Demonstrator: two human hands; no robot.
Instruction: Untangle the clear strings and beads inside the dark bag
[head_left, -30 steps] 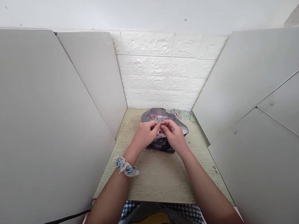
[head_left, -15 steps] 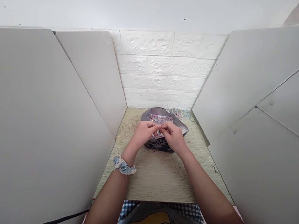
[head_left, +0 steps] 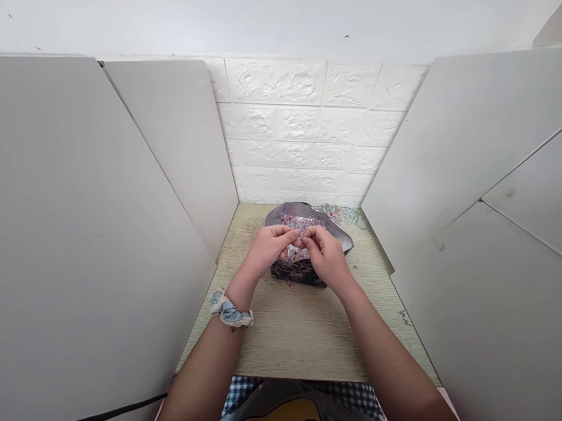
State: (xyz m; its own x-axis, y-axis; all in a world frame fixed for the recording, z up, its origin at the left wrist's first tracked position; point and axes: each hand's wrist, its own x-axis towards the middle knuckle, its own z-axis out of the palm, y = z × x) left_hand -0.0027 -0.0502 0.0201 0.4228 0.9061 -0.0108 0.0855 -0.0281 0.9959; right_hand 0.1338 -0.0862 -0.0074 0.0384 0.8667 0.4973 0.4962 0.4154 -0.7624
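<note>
Over an open dark bag (head_left: 288, 211) with a silvery inside, both my hands meet with fingertips close together. Many small pink, purple and clear beads (head_left: 302, 221) lie in the bag. My left hand (head_left: 270, 247) is closed in a pinch, with thumb against forefinger. A pinch also closes my right hand (head_left: 326, 252), just beside the left fingertips. Whatever the fingers hold is too small to make out. A light blue scrunchie with lace edging (head_left: 230, 309) circles my left wrist.
Behind the bag, a heap of clear and greenish bead strands (head_left: 342, 215) lies by the white brick-patterned wall (head_left: 298, 125). Loose beads dot the wooden tabletop (head_left: 296, 339). Small shiny pieces (head_left: 403, 317) lie near its right edge. Pale panels (head_left: 167, 128) stand on both sides.
My fingertips have drawn slightly apart, and the left hand has tilted a little. The bag and the beads around it stay in place.
</note>
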